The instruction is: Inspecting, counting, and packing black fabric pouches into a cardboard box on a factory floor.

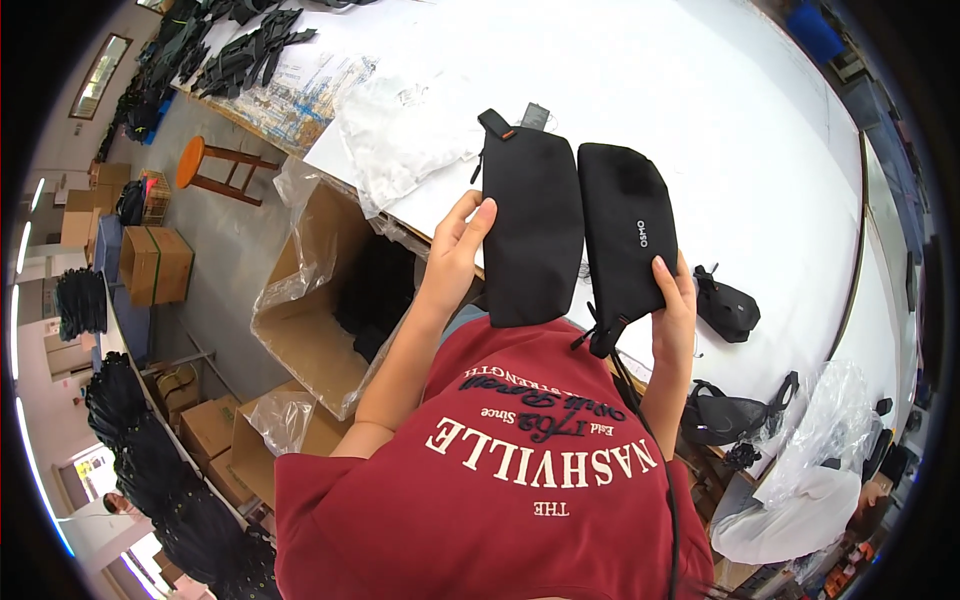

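Two black fabric zip pouches are held up side by side in front of my chest, over the edge of a white table. My left hand [462,240] grips the left pouch [533,220] by its left side, thumb on its face. That pouch carries a loop with an orange accent at its top corner and a grey tag. On the right pouch [622,195], which bears small white lettering, my right hand [676,290] is closed around the right edge. A zip pull hangs at its lower end. A narrow gap separates the two pouches.
The white table [720,90] spreads ahead, with a clear plastic bag [400,135] on it. Rightward lie a small black pouch [727,308], a black bag [715,412] and plastic wrap [825,420]. An open carton [290,330] with black goods stands left, near a wooden stool [190,162].
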Demonstrator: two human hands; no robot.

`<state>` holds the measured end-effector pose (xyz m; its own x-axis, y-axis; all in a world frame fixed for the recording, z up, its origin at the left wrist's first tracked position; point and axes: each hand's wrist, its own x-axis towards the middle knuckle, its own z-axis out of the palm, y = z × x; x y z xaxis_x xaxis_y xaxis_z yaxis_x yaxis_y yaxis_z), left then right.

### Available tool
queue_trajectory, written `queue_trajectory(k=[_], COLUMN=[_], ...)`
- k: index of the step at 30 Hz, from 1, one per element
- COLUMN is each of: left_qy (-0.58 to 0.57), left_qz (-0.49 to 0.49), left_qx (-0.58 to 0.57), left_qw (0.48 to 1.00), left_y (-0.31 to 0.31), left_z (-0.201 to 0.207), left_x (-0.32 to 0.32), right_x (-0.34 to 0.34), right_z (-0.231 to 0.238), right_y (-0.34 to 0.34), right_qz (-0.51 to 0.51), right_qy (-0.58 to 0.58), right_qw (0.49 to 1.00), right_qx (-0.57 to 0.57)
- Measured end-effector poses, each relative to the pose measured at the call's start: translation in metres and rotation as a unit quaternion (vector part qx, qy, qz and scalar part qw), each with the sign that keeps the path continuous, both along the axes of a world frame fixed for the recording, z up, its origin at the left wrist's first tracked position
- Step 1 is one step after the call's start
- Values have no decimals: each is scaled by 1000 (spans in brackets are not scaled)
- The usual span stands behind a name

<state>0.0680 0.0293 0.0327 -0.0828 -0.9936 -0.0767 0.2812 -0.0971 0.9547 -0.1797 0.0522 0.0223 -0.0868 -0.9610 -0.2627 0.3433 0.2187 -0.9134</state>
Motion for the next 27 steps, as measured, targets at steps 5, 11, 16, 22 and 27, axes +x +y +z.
queue_trajectory(k=[5, 11, 16, 22, 27], left_qy=[-29, 8, 25, 217, 279], left_qz=[13, 12, 19, 24, 14], left_qx=[-17, 3, 23, 95, 130], left_qw=[999, 1000, 999, 971, 951], left_y=[4, 8, 11, 10, 14], left_z=[-2, -6, -6, -13, -11], left_x=[1, 3, 5, 15, 21], right_x=[4, 4, 5, 4, 8], right_z=[-1, -1, -3, -12, -11], right_y=[2, 5, 7, 10, 11], right_qz=[12, 35, 38, 5, 7], right_qy=[5, 8, 13, -127, -128], right_qw=[1000, 999, 999, 992, 992], right_qx=[10, 19, 29, 13, -11])
